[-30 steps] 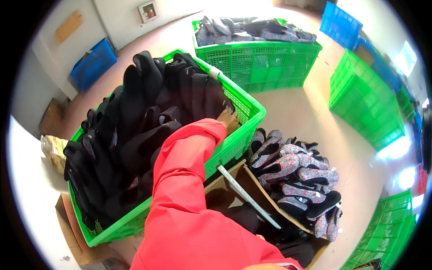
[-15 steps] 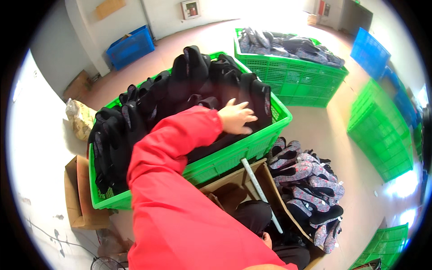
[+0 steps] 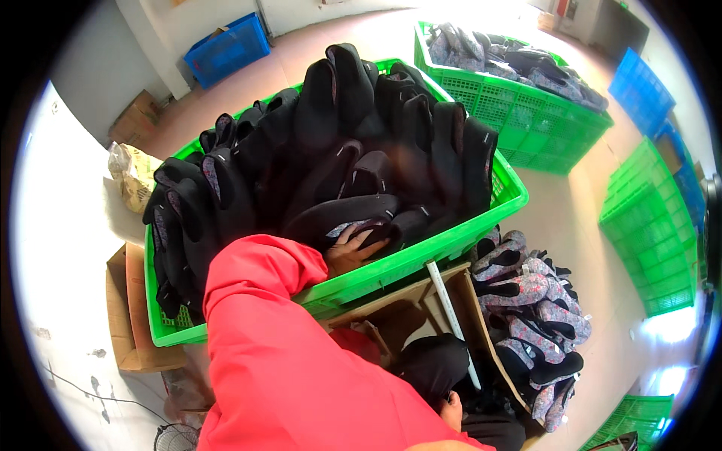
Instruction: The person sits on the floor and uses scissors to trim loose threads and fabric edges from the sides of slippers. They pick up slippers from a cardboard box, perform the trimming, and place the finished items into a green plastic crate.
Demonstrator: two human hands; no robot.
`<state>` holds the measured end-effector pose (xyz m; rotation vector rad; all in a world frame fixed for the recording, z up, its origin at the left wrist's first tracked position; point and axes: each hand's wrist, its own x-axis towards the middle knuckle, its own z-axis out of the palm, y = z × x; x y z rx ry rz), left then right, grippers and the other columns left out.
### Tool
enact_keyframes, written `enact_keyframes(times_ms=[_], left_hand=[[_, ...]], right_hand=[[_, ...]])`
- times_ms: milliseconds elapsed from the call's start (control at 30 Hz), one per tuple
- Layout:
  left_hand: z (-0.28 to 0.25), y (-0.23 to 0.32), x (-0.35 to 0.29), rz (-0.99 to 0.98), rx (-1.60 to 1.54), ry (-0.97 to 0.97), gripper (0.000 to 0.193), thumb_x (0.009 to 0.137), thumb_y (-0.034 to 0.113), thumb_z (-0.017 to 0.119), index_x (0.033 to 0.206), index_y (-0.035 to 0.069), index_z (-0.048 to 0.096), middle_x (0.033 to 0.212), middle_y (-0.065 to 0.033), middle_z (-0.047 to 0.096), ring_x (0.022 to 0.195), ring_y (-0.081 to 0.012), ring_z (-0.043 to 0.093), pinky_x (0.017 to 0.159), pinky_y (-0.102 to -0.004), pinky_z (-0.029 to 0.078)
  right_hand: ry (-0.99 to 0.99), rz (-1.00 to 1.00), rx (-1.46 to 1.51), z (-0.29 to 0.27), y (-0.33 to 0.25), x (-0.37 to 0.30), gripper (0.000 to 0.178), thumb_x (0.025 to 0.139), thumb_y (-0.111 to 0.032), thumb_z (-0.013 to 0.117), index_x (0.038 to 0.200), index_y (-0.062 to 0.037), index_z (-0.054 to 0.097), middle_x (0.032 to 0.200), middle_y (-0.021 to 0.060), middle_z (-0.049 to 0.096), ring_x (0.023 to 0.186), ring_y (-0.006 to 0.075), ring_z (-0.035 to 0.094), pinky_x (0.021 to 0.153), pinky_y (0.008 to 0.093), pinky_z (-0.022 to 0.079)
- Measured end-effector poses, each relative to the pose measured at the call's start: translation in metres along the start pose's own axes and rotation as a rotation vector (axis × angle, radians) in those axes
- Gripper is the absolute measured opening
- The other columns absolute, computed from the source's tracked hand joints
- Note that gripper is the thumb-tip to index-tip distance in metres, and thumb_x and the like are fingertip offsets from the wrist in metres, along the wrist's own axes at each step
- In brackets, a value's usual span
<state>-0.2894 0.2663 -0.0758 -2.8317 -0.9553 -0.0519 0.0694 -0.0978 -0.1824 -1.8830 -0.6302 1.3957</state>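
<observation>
My left hand [image 3: 352, 251], in a red sleeve, reaches into the front of a green plastic crate [image 3: 444, 259]. Its fingers are closed on the edge of a black shoe upper [image 3: 342, 214] whose printed grey lining shows at the opening. Many more soft black uppers [image 3: 331, 101] stand packed upright in the crate around it. Low down in front of me is my right hand [image 3: 451, 412], mostly hidden beside my dark-clad knee [image 3: 432, 368]; whether it holds anything cannot be made out.
A cardboard box [image 3: 481, 331] with a white tube [image 3: 451, 319] across it stands before me. Grey-and-pink printed uppers [image 3: 538, 308] are heaped to its right. Beyond is a second filled green crate [image 3: 519, 120]. More green crates [image 3: 650, 233] and a blue bin [image 3: 229, 49] stand around.
My left hand has come down and towards me from above the crate, its spread fingers closing on an upper at the front. My right hand stays low.
</observation>
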Motion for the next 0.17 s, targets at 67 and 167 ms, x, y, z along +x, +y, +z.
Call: enact_keyframes(times_ms=[67,167], left_hand=[[0.007,0.002,-0.001,-0.102,-0.129,0.007,0.053,0.092,0.037,0.045,0.144,0.026,0.045,0.159,-0.0074,0.026,0.145,-0.0425,0.019,0.115,-0.0643,0.018],[0.015,0.003,-0.001,-0.311,-0.338,0.048,0.054,0.093,0.038,0.046,0.145,0.026,0.045,0.16,-0.0073,0.023,0.146,-0.0424,0.017,0.115,-0.064,0.017]], right_hand=[[0.002,-0.044,-0.097,0.001,0.001,-0.003,0.023,0.083,-0.003,0.057,0.106,-0.0014,0.061,0.082,0.0065,0.064,0.07,0.0127,0.059,0.066,0.0282,0.049],[-0.021,-0.087,-0.119,0.004,0.009,0.005,0.027,0.083,-0.003,0.056,0.109,-0.0041,0.062,0.088,0.0077,0.066,0.077,0.0157,0.061,0.073,0.0297,0.05]])
